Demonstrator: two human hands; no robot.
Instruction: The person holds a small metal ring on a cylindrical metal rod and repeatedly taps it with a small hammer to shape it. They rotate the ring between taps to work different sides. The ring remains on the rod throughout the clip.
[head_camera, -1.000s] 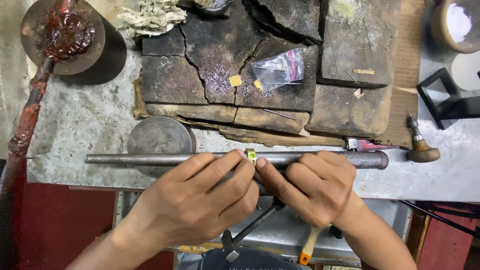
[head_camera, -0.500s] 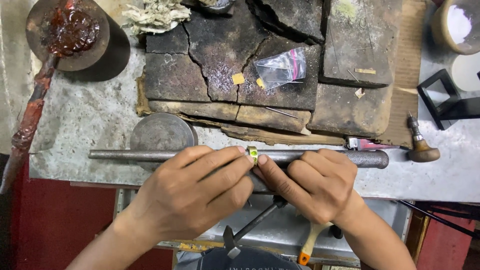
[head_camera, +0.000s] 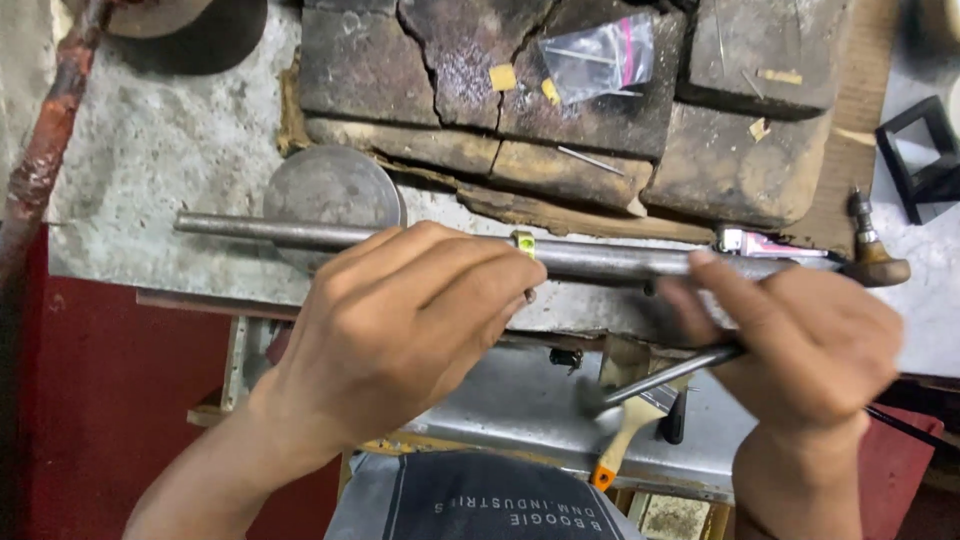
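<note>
1. We are seeing a grey, speckled counter (head_camera: 150, 170) running across the far half of the view, with a red floor showing at the near left.
2. We are seeing cracked, charred blocks (head_camera: 470, 90) lying on the far part of the counter, with a small clear plastic bag (head_camera: 600, 60) resting on top of them.
3. We are looking at a long steel mandrel (head_camera: 610, 258) lying level from left to right along the counter's near edge, just near of a round metal disc (head_camera: 330, 190).
4. We are watching the left hand (head_camera: 400, 330) wrapping over the middle of the mandrel, its grip closed around the rod with the fingers curling over the top.
5. We are watching the right hand (head_camera: 810, 350) hovering near the mandrel's right end; it is blurred, its grip closed on a thin metal-handled tool (head_camera: 660, 375) that is pointing left and nearward.
6. We are seeing a small ring with a yellow-green stone (head_camera: 523, 243) sitting on the mandrel, just beside the left fingertips.
7. We are noticing a wooden-knobbed tool (head_camera: 872, 255) lying at the far right, by the mandrel's end.
</note>
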